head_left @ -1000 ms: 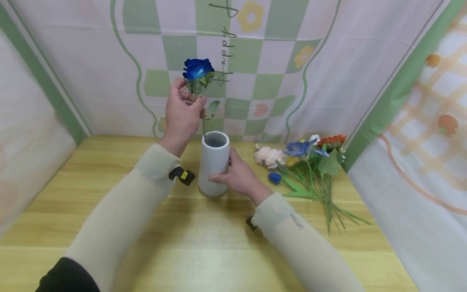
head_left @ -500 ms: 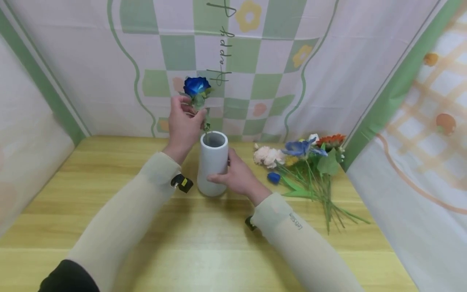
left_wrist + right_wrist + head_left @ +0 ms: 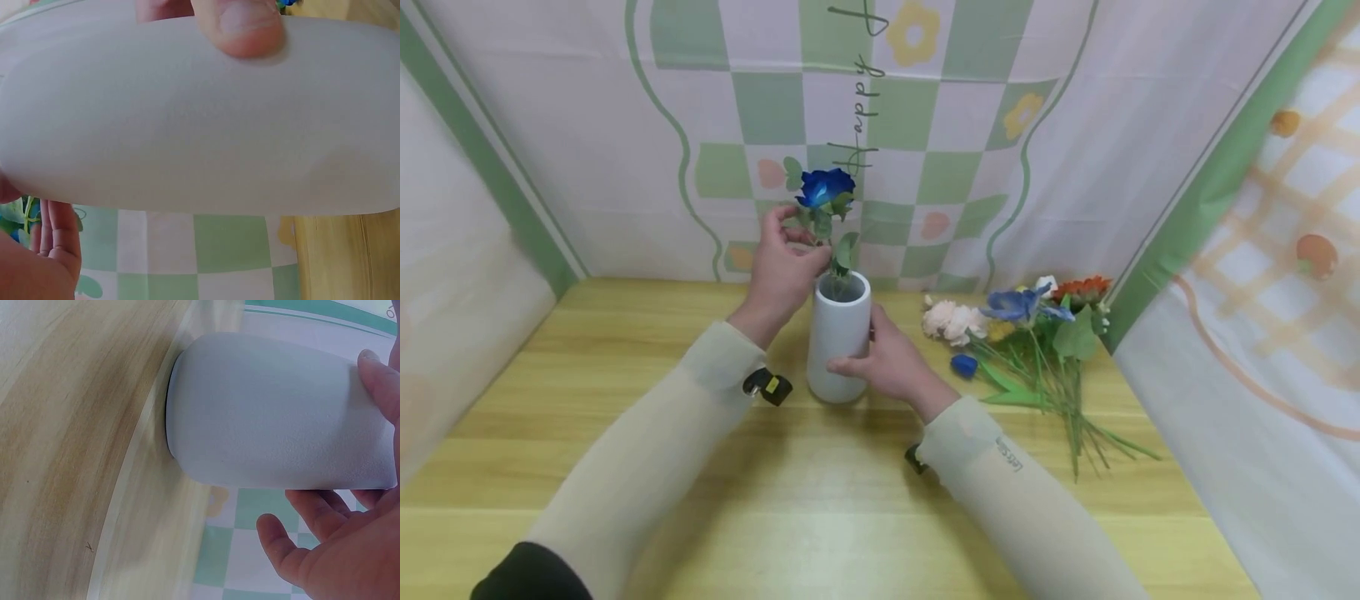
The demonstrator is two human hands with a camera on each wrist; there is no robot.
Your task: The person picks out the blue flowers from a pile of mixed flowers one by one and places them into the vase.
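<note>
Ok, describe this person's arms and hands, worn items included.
The left sleeve and right sleeve are pale beige, the right bearing small dark lettering. Black fabric shows near the left elbow. A black wrist camera with a yellow patch sits at the left cuff; a second black camera partly shows at the right. The left hand and right hand are ungloved.

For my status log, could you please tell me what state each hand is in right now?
Left hand: closed on the blue rose, holding it.
Right hand: holding the white vase by its side.
</note>
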